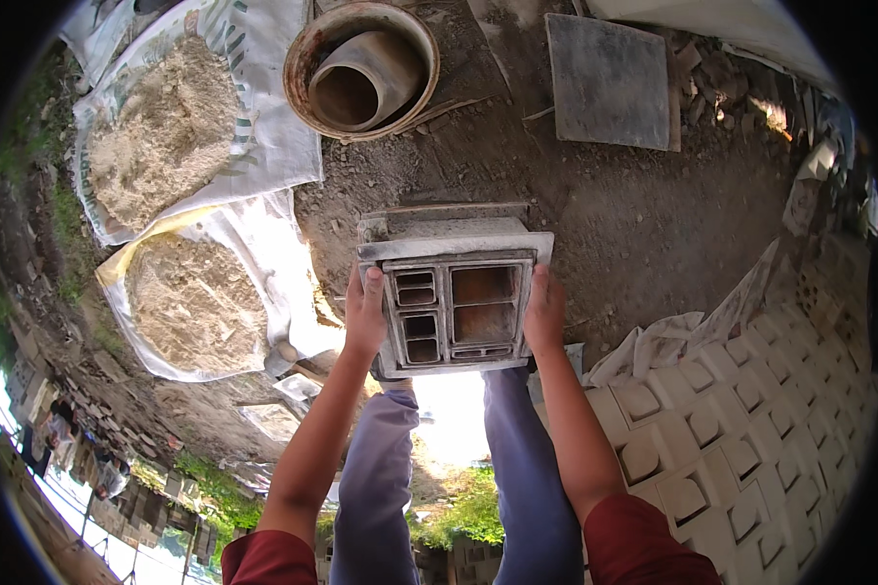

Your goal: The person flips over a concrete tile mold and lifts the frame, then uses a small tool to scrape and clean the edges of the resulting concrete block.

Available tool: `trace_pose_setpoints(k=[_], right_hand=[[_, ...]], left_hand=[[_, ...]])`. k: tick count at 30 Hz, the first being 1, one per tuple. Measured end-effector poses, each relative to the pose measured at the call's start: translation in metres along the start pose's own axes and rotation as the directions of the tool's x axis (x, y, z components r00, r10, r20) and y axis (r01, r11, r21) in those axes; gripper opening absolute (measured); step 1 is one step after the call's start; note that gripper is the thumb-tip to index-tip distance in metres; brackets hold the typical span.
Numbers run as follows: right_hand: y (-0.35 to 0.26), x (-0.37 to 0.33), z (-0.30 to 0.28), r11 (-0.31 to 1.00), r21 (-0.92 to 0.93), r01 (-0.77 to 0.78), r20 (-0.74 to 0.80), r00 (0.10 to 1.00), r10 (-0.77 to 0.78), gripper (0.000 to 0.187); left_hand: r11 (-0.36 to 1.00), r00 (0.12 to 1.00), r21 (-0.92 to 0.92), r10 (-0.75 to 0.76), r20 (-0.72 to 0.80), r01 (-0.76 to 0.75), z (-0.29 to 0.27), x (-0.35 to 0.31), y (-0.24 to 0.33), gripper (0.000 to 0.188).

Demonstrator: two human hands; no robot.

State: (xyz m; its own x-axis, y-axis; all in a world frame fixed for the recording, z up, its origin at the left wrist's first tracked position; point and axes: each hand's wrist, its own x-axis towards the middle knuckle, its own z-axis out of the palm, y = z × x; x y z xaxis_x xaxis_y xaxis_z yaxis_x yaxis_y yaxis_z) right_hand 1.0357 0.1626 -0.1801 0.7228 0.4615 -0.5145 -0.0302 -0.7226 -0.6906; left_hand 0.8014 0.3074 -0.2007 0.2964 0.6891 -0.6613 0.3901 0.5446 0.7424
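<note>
Between my two hands is a grey rectangular mould (444, 302), its frame divided into a large compartment on the right and smaller ones on the left. Both hands hold it by its sides in front of my legs. My left hand (365, 310) presses along the left side, thumb up on the frame. Along the right side lies my right hand (544, 310), gripping in the same way. The undersides of the fingers are hidden behind the mould. Just beyond its far edge is a flat grey ledge or second frame (444, 216); whether the two are joined I cannot tell.
A round basin (293, 73) with a tilted pot (395, 73) inside stands far ahead. Left lie white sacks (281, 136) bearing heaps of pale powder (171, 122). A square grey board (610, 83) lies far right. Rows of pale moulded blocks (702, 429) cover the right-hand ground.
</note>
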Motion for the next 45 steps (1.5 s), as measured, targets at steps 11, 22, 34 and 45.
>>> trace_pose_setpoints(k=[11,22,34,45], right_hand=[[-0.003,-0.002,-0.002,0.981,-0.177,-0.086,0.001,0.996,0.087,0.064],[0.009,-0.003,-0.003,0.994,-0.046,-0.103,0.032,0.994,0.105,0.066],[0.007,0.008,-0.001,0.977,-0.160,-0.138,0.015,0.990,0.142,0.084],[-0.012,0.006,-0.007,0.989,-0.115,-0.095,0.021,0.995,0.098,0.083]], left_hand=[[0.998,0.998,-0.033,0.059,-0.037,-0.060,0.006,-0.005,0.018,0.054],[0.994,0.994,0.010,0.106,0.001,-0.106,0.005,0.001,0.011,0.059],[0.998,1.000,-0.060,-0.014,0.025,0.015,0.006,-0.004,0.023,0.073],[0.977,0.996,-0.194,0.093,0.010,-0.089,0.007,0.006,-0.004,0.072]])
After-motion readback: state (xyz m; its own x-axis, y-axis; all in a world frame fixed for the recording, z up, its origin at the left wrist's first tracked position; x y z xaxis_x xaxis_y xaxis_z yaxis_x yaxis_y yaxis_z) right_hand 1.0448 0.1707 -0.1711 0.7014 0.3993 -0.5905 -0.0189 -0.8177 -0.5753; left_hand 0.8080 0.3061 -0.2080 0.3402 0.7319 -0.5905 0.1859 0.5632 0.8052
